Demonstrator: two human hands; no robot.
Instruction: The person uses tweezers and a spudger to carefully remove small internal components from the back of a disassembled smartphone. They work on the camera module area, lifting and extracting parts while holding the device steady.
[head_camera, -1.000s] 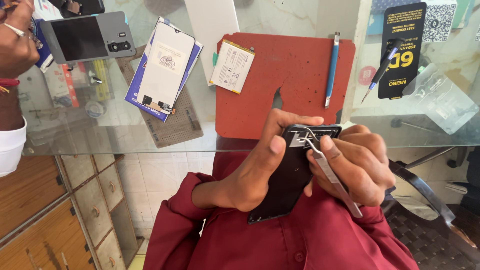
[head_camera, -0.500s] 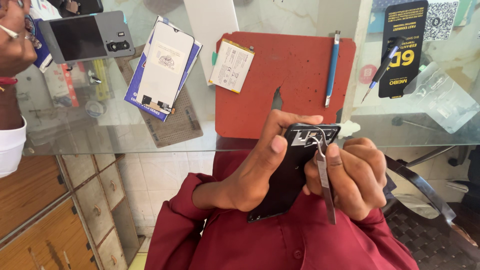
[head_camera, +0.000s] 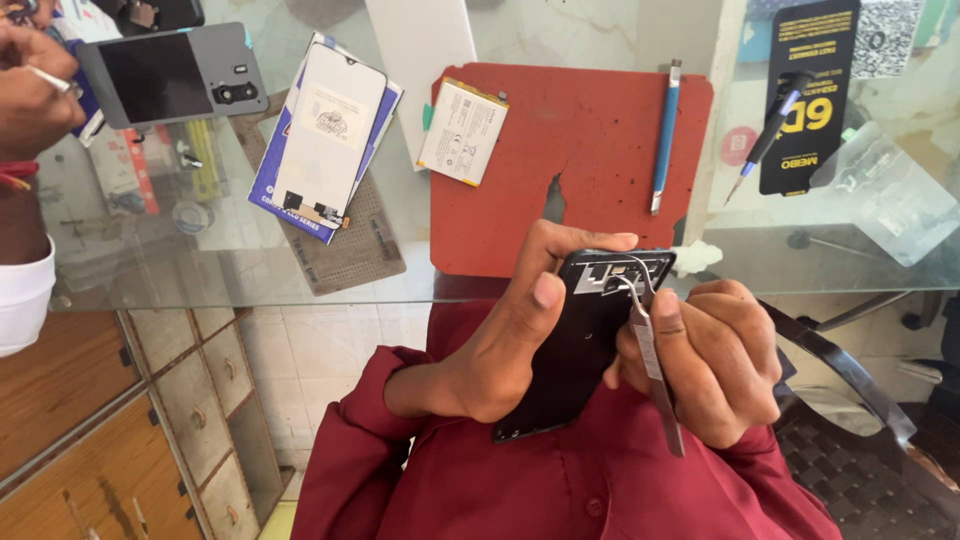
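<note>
My left hand (head_camera: 505, 335) grips an opened black phone frame (head_camera: 585, 340), thumb across its back and fingers over its top edge. In my right hand (head_camera: 715, 360) I hold metal tweezers (head_camera: 650, 365), tips touching the exposed parts at the phone's top end. I hold the phone over my lap in a dark red shirt, just below the glass table's edge (head_camera: 250, 290).
On the glass table lie a red work mat (head_camera: 590, 140), a white battery (head_camera: 462, 132), a blue tool (head_camera: 664, 135), a white phone screen on a blue box (head_camera: 325, 135), and a black package (head_camera: 812, 95). Another person's hand (head_camera: 30, 100) is beside a grey phone (head_camera: 170, 75) at far left.
The tweezers have swung from a flat slant to nearly upright in my right hand, tips still at the phone's top. My left hand keeps its hold on the phone.
</note>
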